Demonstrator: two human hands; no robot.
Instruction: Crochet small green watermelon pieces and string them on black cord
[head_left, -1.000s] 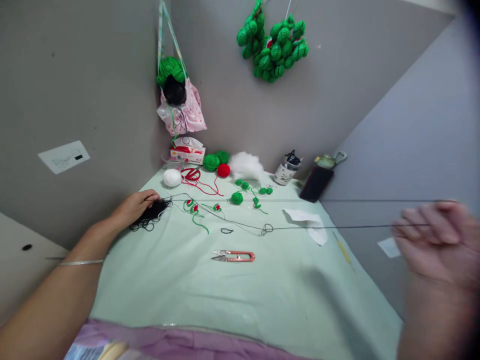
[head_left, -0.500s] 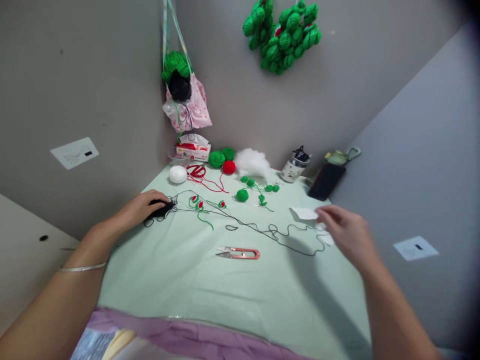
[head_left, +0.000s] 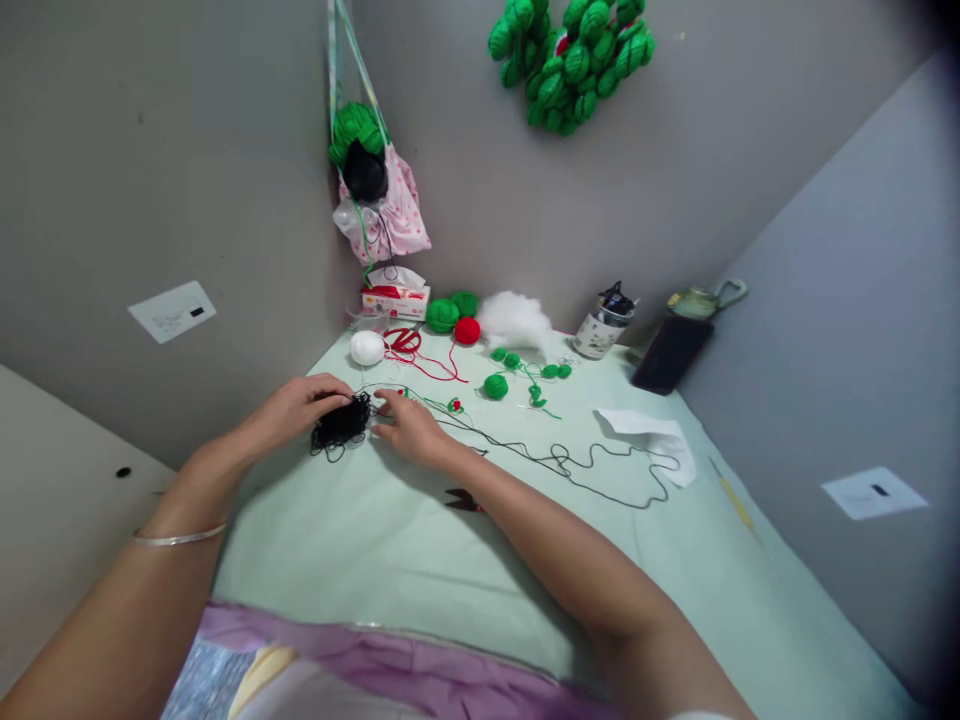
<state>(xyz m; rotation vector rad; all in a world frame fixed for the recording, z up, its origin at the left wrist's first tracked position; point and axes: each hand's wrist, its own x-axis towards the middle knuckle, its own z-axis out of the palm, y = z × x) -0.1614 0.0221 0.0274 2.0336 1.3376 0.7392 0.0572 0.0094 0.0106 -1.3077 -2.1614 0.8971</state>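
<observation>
My left hand [head_left: 311, 403] is closed on the upper edge of a loose tangle of black yarn [head_left: 341, 425] at the left of the table. Just to the right of that tangle, my right hand [head_left: 412, 428] has its thumb and fingers apart, with nothing visible between them. Long black strands run from the bundle past my right hand to a white paper [head_left: 660, 440]. Small red, white and green crocheted pieces [head_left: 455, 405] lie behind the right hand, partly covered. Under my right forearm only the blades of the thread snips [head_left: 461, 500] show.
At the back stand a white yarn ball [head_left: 367, 348], a red ball [head_left: 467, 331], green balls [head_left: 442, 315], white stuffing [head_left: 516, 322], a tissue box [head_left: 397, 300], a tool cup [head_left: 600, 328] and a dark phone [head_left: 673, 350]. A yellow-handled hook [head_left: 735, 500] lies right.
My right hand has let go of the white paper and swung left to the black yarn, its forearm now over the snips. More of the tangle shows beside my left hand.
</observation>
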